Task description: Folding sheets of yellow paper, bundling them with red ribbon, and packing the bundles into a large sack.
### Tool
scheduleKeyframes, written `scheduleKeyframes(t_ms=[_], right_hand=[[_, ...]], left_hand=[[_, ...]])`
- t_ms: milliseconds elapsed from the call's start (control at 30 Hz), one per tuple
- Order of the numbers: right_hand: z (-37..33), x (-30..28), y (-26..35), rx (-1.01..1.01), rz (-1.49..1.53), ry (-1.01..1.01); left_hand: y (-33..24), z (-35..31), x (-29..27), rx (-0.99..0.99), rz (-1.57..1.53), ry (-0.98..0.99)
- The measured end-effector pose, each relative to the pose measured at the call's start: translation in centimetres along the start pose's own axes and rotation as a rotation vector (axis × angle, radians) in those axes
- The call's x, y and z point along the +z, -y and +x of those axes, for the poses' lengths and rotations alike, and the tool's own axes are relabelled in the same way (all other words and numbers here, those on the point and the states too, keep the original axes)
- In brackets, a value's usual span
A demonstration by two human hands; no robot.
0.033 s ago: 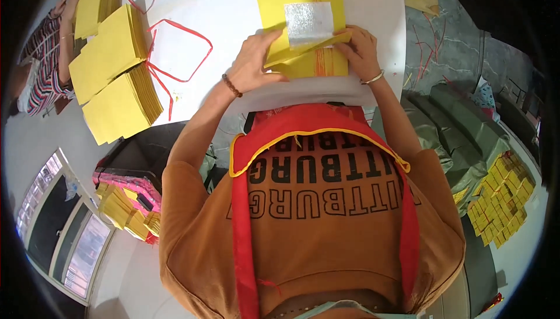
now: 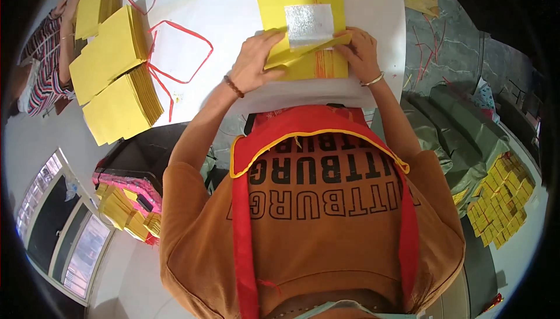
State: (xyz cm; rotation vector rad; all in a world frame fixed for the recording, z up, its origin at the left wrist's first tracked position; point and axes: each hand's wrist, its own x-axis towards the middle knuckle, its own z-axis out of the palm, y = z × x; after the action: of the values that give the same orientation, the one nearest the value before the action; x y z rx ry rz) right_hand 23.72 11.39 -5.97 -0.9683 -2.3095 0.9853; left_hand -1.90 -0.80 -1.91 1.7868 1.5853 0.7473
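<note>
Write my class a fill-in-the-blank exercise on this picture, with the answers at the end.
The left hand and right hand touch a folded sheet coloured ____.
The pale bangle circles the person's ____ wrist.
The red string loop lies to the ____ of that sheet.
The yellow-trimmed apron is mainly ____ in colour.
Missing words: yellow; right; left; red.

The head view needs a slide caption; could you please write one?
Right hand pinches a raised yellow paper flap, left hand at its other end, by a shiny silver square.
</note>
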Motion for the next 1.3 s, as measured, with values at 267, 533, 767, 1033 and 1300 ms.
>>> scheduleKeyframes(t_ms=[267,533,767,1033,1300], right_hand=[[0.0,-0.3,1.2,-0.063,-0.016,-0.077],[-1.2,-2.1,2.5,-0.325,-0.095,0.253],[-1.0,0.1,2.9,0.358,0.357,0.121],[1.1,0.8,3.5,0.291,0.286,-0.132],[1.7,2.2,3.4,0.368,0.252,-0.209]], left_hand=[[0.9,0.3,0.8,0.306,0.379,-0.17],[-0.3,-2.4,1.0,0.227,0.04,-0.168],[-0.8,0.6,1.6,-0.527,-0.182,-0.153],[0.0,2.2,1.9,-0.522,-0.087,-0.141],[1.9,2.5,2.3,-0.608,-0.294,-0.184]])
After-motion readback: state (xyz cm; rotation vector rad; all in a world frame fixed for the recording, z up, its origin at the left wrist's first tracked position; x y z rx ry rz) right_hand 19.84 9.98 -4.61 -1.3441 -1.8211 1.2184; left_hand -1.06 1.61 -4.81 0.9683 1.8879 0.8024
